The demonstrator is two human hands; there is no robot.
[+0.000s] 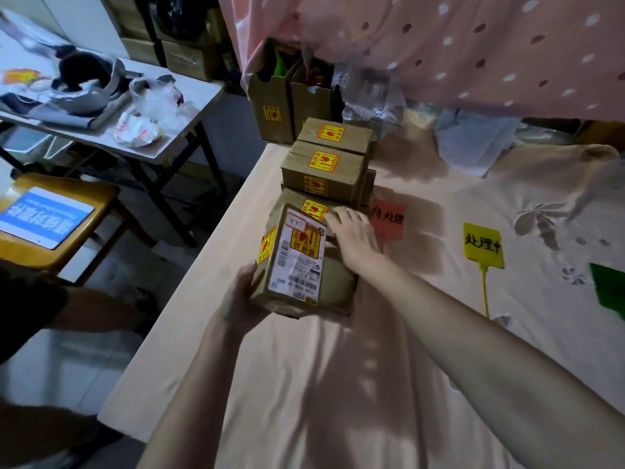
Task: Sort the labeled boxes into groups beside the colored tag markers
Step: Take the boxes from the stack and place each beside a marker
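A brown cardboard box (294,258) with a white shipping label and yellow stickers is tilted up near the bed's left edge. My left hand (241,296) grips its near lower corner. My right hand (355,233) lies flat, fingers spread, on the box beneath (338,279) and against the held box's far side. Behind them stand two more stickered boxes (324,170), one behind the other (334,135). A red tag marker (389,220) lies just right of my right hand. Further right lie a yellow tag marker (483,245) with a long tail and a green marker (610,289), cut off by the frame edge.
The boxes rest on a pale sheet-covered bed (372,367). Open cartons (274,96) stand at its far left corner under a pink dotted curtain (439,45). Left of the bed are a grey folding table (162,130) with bags and a yellow chair (50,225).
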